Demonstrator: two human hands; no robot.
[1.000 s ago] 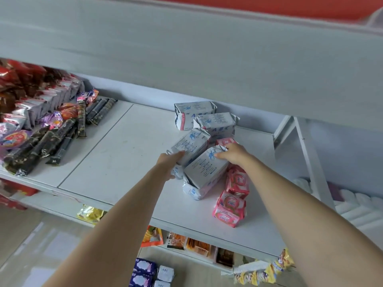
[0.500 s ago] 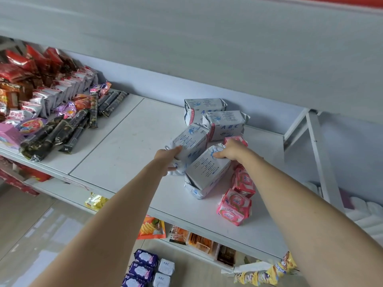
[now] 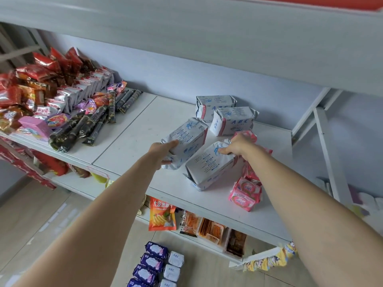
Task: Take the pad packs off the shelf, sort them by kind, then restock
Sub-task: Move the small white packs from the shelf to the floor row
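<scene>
Several white ABC pad packs lie on the white shelf [image 3: 145,125]. My left hand [image 3: 163,150] grips the near end of one white pack [image 3: 187,139]. My right hand [image 3: 236,146] holds the far end of another white pack [image 3: 209,164] nearer the shelf's front edge. Two more white packs [image 3: 215,105] [image 3: 233,121] sit behind them against the back wall. Pink pad packs [image 3: 245,193] lie in a row to the right, partly under my right forearm. On the floor below stand purple packs [image 3: 153,262] and small white ABC packs [image 3: 175,266].
Red, silver and dark snack packets [image 3: 62,100] crowd the left part of the shelf. An upper shelf board [image 3: 207,38] overhangs. A lower shelf holds an orange snack bag [image 3: 162,214] and trays. A white slanted bracket [image 3: 325,141] stands at the right.
The view shifted so the shelf sits further right. Both hands stay on the same two white packs, which have barely moved.
</scene>
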